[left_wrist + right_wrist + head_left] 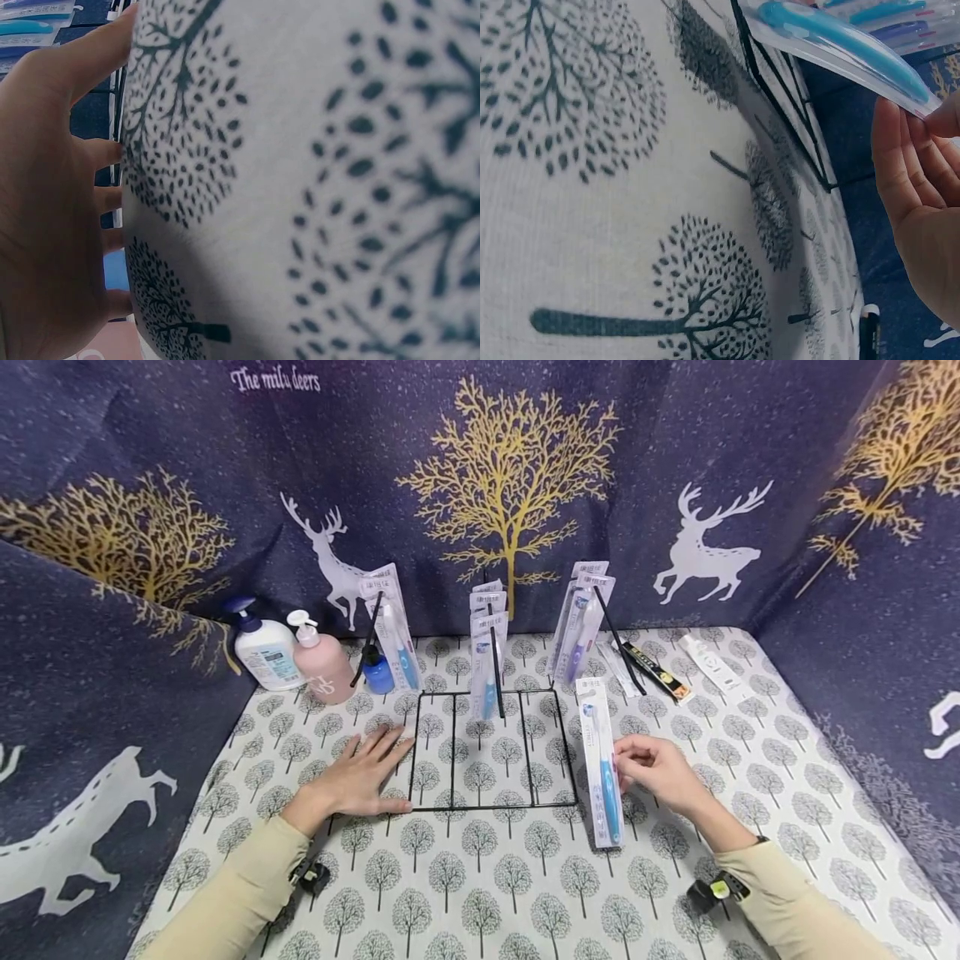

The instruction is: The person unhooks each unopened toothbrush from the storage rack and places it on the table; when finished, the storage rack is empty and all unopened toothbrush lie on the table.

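Note:
My right hand point(660, 770) pinches the right edge of a packaged blue toothbrush point(602, 768), which stands near the right front of a black wire rack point(487, 807). In the right wrist view, thumb and fingers meet on the clear blister of that toothbrush point(855, 46). My left hand point(362, 778) lies with spread fingers at the rack's left side, its thumb and fingertips reaching the wire. Packaged toothbrushes hang on the rack's three prongs: a left group point(397, 639), a middle group point(483, 664) and a right group point(579, 631).
Back left stand a white pump bottle point(270, 653), a pink pump bottle point(324, 667) and a small blue bottle point(378, 672). Back right lie a black-and-gold packet point(656, 672) and a white tube point(712, 664). A dark deer-print curtain point(345, 460) hangs behind the tree-patterned tabletop point(480, 877).

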`<action>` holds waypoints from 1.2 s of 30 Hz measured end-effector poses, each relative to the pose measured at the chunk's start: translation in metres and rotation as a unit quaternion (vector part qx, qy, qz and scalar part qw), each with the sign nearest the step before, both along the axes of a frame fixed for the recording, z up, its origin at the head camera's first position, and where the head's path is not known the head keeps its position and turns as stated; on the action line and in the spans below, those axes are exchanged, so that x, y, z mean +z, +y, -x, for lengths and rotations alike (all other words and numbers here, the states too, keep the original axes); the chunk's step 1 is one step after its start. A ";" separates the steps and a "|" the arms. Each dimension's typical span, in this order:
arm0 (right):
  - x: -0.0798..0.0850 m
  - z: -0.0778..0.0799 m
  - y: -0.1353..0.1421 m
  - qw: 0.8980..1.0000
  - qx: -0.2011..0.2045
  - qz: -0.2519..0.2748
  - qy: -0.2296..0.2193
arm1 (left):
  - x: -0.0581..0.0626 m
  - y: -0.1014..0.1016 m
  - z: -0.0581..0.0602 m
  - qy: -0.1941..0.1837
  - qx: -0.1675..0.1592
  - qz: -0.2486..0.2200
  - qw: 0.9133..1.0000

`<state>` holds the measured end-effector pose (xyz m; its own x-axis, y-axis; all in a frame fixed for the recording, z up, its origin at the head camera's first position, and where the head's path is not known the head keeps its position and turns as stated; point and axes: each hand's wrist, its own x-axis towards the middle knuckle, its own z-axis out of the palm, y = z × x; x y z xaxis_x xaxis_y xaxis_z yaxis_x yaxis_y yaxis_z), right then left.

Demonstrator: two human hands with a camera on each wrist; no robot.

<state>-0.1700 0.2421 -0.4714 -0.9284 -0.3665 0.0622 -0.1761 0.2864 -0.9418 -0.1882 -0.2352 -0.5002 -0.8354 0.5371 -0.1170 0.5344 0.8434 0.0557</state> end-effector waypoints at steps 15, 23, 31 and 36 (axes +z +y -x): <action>-0.013 0.017 0.002 0.994 -0.014 -0.037 -0.097 | -0.002 -0.001 0.003 0.005 -0.005 -0.014 1.000; -0.017 0.025 -0.005 0.985 -0.037 0.006 -0.165 | -0.001 -0.004 0.005 -0.004 -0.001 -0.001 1.000; -0.021 0.028 -0.008 0.977 -0.052 0.003 -0.206 | 0.000 -0.002 0.003 0.007 -0.007 -0.005 1.000; -0.025 0.027 -0.011 0.971 -0.059 0.010 -0.233 | -0.001 -0.002 0.001 0.003 -0.005 0.001 1.000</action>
